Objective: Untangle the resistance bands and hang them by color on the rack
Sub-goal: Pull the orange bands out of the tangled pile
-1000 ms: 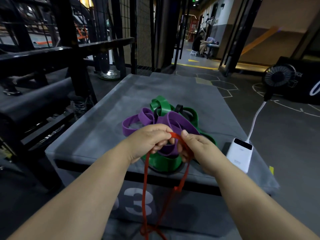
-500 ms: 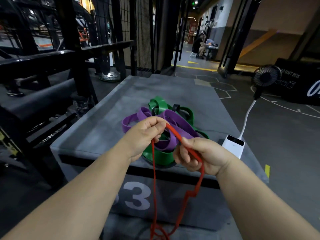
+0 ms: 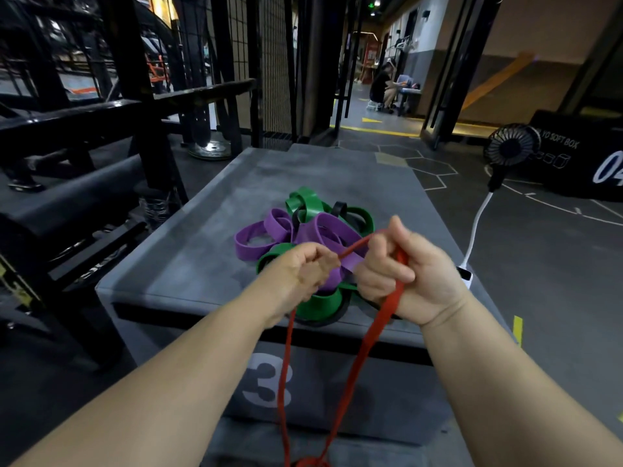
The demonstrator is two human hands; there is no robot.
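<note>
A thin red band (image 3: 367, 338) runs between both hands and hangs down in front of the box. My left hand (image 3: 303, 267) pinches one strand of it. My right hand (image 3: 401, 271) grips the other strand in a fist. Behind the hands, a tangle of purple bands (image 3: 269, 234), green bands (image 3: 305, 202) and a black band (image 3: 338, 208) lies on the grey soft box (image 3: 209, 237). A black metal rack (image 3: 128, 106) stands to the left.
A white power bank (image 3: 467, 276) lies at the box's right edge, its white cable leading to a small black fan (image 3: 510, 151). A black soft box (image 3: 586, 163) stands at the far right. A person sits far down the corridor.
My right hand has risen from below the left to beside it, drawing the red band up. The strand between the hands is now short and taut.
</note>
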